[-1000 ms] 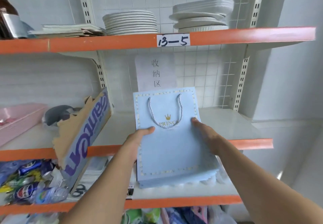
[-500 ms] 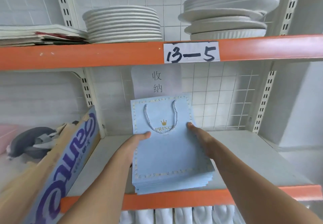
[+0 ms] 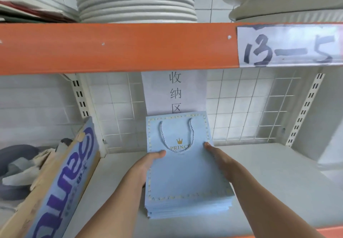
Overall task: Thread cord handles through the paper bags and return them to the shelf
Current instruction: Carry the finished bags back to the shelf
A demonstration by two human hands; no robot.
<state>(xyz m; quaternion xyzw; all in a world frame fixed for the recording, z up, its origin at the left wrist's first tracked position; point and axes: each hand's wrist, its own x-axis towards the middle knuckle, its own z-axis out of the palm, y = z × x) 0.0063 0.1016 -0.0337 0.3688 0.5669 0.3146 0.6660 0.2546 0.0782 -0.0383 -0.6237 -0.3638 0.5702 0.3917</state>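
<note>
A flat stack of light blue paper bags (image 3: 185, 178) lies on the white shelf (image 3: 269, 182), its far end against the wire grid at the back. The top bag shows a gold crown print and a twisted cord handle (image 3: 177, 144) lying in a loop on its face. My left hand (image 3: 146, 165) grips the stack's left edge, thumb on top. My right hand (image 3: 219, 157) presses along the right edge, fingers stretched toward the back.
A torn cardboard box (image 3: 61, 182) with blue lettering leans at the left, grey items behind it. An orange shelf beam (image 3: 118, 48) labelled 13-5 runs overhead, stacked white plates (image 3: 137, 0) above it. A paper sign (image 3: 175, 92) hangs behind the bags.
The stack has moved up from over the lower shelf and deeper onto the white shelf, both hands still holding its sides. The camera has come much closer to the shelf.
</note>
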